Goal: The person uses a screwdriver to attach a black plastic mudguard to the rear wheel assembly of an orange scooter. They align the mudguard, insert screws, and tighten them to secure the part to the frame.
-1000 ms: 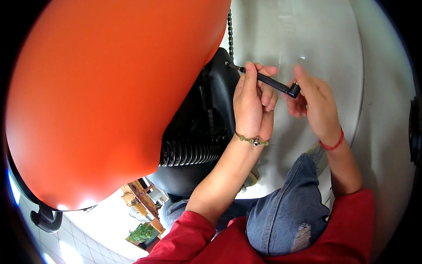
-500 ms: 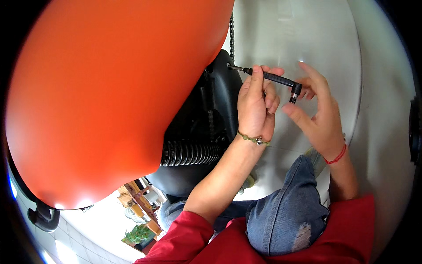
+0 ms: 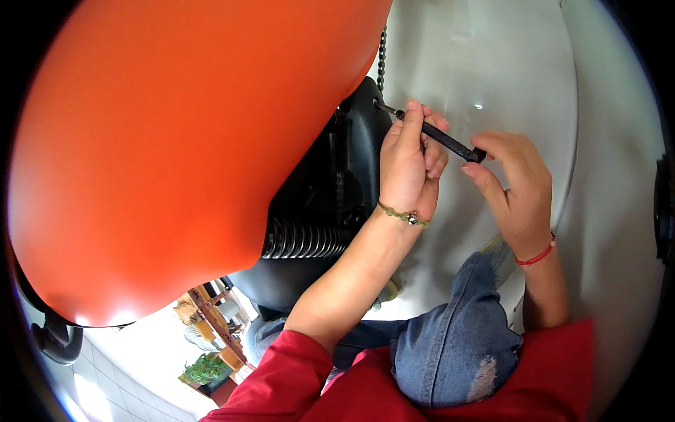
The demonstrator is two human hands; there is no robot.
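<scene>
A black L-shaped hand driver [image 3: 448, 143] reaches from the hole in a black plastic cover [image 3: 363, 133] towards the right. Its thin metal tip sits at the hole near the cover's upper edge. My left hand [image 3: 406, 158] is closed round the tip end of the handle, thumb on top and fingers curled beneath. At the bent far end, my right hand [image 3: 517, 172] pinches the short crosspiece between thumb and fingers. Part of that end is hidden by the fingers.
A large glossy orange body panel [image 3: 162, 155] fills the left side. Below the cover lies a black coil spring [image 3: 306, 239], and a chain [image 3: 382, 60] hangs above. My bent knee in jeans [image 3: 450, 352] is below my hands. A plant [image 3: 204, 369] and wooden shelf [image 3: 223, 327] stand lower left.
My right hand has closed from spread fingers onto the driver's bent end. That end has turned, its crosspiece no longer pointing down. My left hand keeps its hold; the view has shifted slightly.
</scene>
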